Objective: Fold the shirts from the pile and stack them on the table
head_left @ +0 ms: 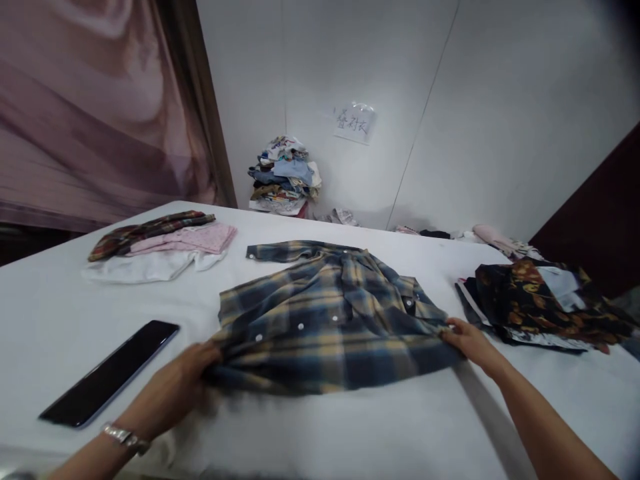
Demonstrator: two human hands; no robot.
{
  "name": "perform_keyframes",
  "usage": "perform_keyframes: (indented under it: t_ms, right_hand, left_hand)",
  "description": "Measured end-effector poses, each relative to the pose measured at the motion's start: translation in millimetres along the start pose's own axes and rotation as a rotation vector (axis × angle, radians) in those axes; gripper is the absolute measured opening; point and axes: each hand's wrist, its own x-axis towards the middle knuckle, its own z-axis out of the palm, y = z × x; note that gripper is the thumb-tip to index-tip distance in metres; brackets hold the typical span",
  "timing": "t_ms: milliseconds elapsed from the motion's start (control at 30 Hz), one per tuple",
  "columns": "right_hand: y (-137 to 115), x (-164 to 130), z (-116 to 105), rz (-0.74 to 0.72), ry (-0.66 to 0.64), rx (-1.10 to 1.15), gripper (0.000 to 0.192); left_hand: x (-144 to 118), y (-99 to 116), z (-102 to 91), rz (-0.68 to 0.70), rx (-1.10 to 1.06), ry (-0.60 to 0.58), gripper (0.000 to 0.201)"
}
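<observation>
A blue, yellow and white plaid shirt (325, 300) lies spread on the white table (280, 440), its collar pointing away from me and white buttons showing along the front. One sleeve stretches out to the far left; the other is partly tucked at the right. My left hand (187, 370), with a bracelet on the wrist, grips the shirt's near left part, its fingers partly hidden and blurred. At the right end of the near edge, my right hand (467, 339) pinches the cloth. The near edge between both hands looks slightly lifted.
A black phone (111, 373) rests left of my left hand. Folded garments (165, 247) lie at the far left, and a pile of dark patterned clothes (540, 300) at the right. Behind the table stand a tall clothes stack (285, 177) and a wall with a paper sign (354, 123).
</observation>
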Motion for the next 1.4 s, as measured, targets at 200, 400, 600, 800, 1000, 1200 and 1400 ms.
perform_keyframes:
  t_ms: [200, 400, 600, 800, 1000, 1200, 1400]
  right_hand:
    - [4, -7, -11, -0.002, 0.047, -0.422, 0.035]
    - [-96, 71, 13, -0.232, 0.093, -0.434, 0.042]
    - [-156, 147, 72, -0.105, 0.075, -0.489, 0.043]
    - [-160, 172, 85, -0.021, 0.141, -0.485, 0.027]
    - [-174, 186, 65, 0.078, 0.334, -0.42, 0.042]
    - [-160, 176, 65, 0.027, 0.292, -0.356, 0.052]
    - [-112, 134, 48, -0.201, 0.295, -0.176, 0.035]
  left_hand:
    - [17, -19, -5.3, -0.241, -0.458, -0.261, 0.042]
    - [116, -30, -8.4, -0.366, -0.037, -0.082, 0.065]
    - [162, -31, 25.9, -0.368, 0.153, -0.219, 0.039]
    - [180, -31, 13.9, -0.29, 0.186, -0.217, 0.022]
    - [259, -33, -20.8, -0.384, 0.233, -0.036, 0.034]
    - [280, -13, 5.2, -0.361, 0.179, -0.013, 0.046]
    - [206, -3, 38.8, 0.072, 0.09, -0.089, 0.037]
